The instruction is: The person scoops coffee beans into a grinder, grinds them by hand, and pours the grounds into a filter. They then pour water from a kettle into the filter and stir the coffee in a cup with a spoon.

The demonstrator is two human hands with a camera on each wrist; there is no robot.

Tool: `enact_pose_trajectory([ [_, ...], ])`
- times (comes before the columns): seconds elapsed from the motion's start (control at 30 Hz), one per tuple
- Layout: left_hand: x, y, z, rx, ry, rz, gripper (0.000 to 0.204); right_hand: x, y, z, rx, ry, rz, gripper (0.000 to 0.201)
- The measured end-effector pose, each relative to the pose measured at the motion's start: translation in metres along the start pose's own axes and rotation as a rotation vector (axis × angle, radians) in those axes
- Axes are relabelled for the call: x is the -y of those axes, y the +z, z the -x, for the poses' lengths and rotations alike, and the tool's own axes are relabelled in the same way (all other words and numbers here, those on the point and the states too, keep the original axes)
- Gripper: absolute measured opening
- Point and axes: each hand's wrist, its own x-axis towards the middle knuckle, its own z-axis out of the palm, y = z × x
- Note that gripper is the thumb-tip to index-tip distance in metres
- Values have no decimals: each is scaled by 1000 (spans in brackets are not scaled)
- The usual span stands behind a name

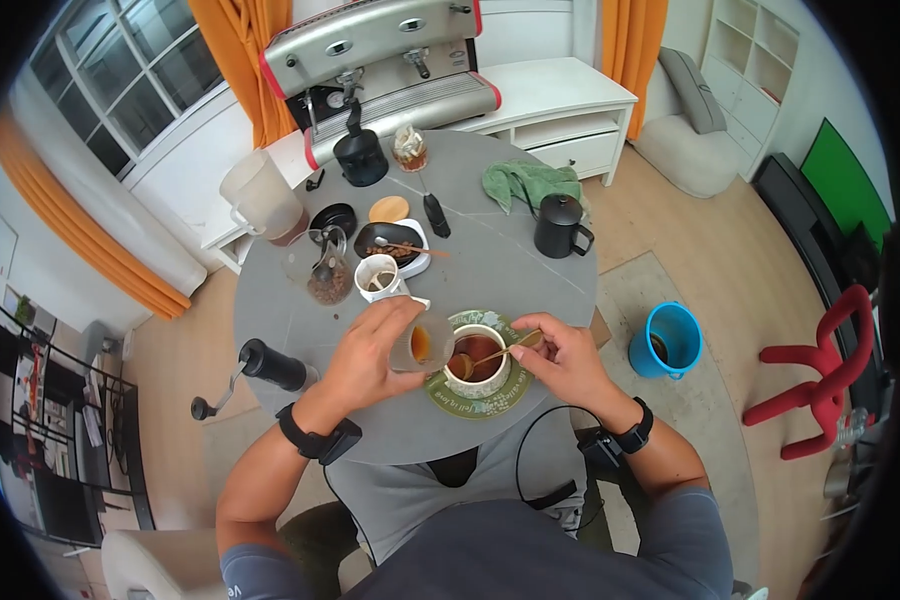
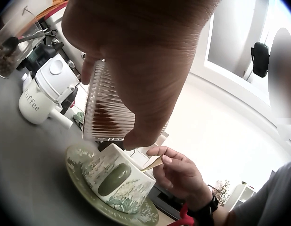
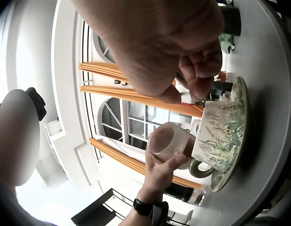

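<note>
My left hand [image 1: 372,350] grips a ribbed clear glass [image 2: 104,106] with brown liquid in it. The glass tilts beside the left rim of a patterned cup [image 2: 131,190]. Dark reddish-brown liquid fills much of the cup, which stands on a green saucer [image 1: 448,404] near the table's front edge. At the cup's right side, my right hand [image 1: 570,362] pinches the handle of a gold spoon [image 1: 507,351] between thumb and fingers. The spoon's bowl lies in the liquid. In the right wrist view, the hand hides most of the spoon.
Left of the saucer lies a hand grinder [image 1: 273,365]. Beyond my left hand stand a white coffee cup [image 1: 378,278], a black dish of beans [image 1: 390,240] on a scale and a jug [image 1: 260,195]. A black kettle [image 1: 560,228] stands back right; a blue bucket [image 1: 666,340] is on the floor.
</note>
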Motion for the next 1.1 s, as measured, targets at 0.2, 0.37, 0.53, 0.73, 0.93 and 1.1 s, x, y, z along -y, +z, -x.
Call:
enact_pose_trajectory([
  [0.2,-2,1,-1,49,29,-93,79,6,-2,0,20,4,52,30],
  [0.37,-5,-1,-7,71,43,-111,78,7,-3,0,25,-1,42,30],
  [0.53,-9,-3,-13,74,50,-150,77,5,-2,0,5,-44,56,28],
  [0.73,-15,-4,-19,94,71,-193,78,6,-4,0,10,-32,49,28],
  [0.93,-14,-3,-20,126,66,-221,78,9,-6,-1,33,3,50,33],
  [1.1,-15,-2,-19,139,48,-229,76,11,-7,-2,46,2,66,33],
])
